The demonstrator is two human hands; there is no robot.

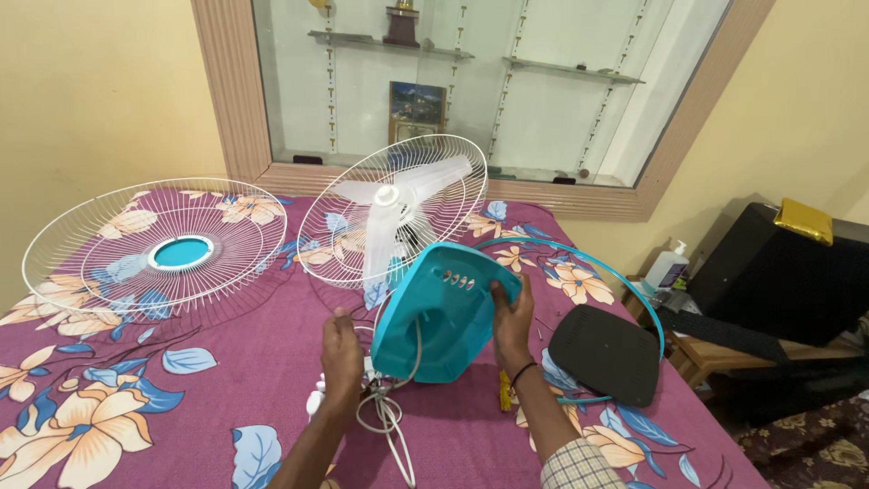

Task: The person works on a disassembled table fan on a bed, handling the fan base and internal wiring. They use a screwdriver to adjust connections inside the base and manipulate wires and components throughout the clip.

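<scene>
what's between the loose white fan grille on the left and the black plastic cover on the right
In the head view, between the front grille and black cover stand the rear grille with blades and teal base, gripped by the right hand.

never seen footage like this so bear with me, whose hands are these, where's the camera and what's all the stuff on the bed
There is no machine here. The one picture comes from a camera worn on a person's head, looking down at that person's own two bare hands.

The surface is a bed with a purple flowered sheet. A table fan lies on it in pieces. The right hand grips the edge of the turquoise fan base, tilted up on its side. The left hand rests by the white cord that trails from the base.

Behind the base stands the rear wire guard with the pale fan blades mounted in it. To the left lies the loose front wire guard with a turquoise centre. To the right lie a black plate, a thin turquoise ring and a yellow-handled tool.
</scene>
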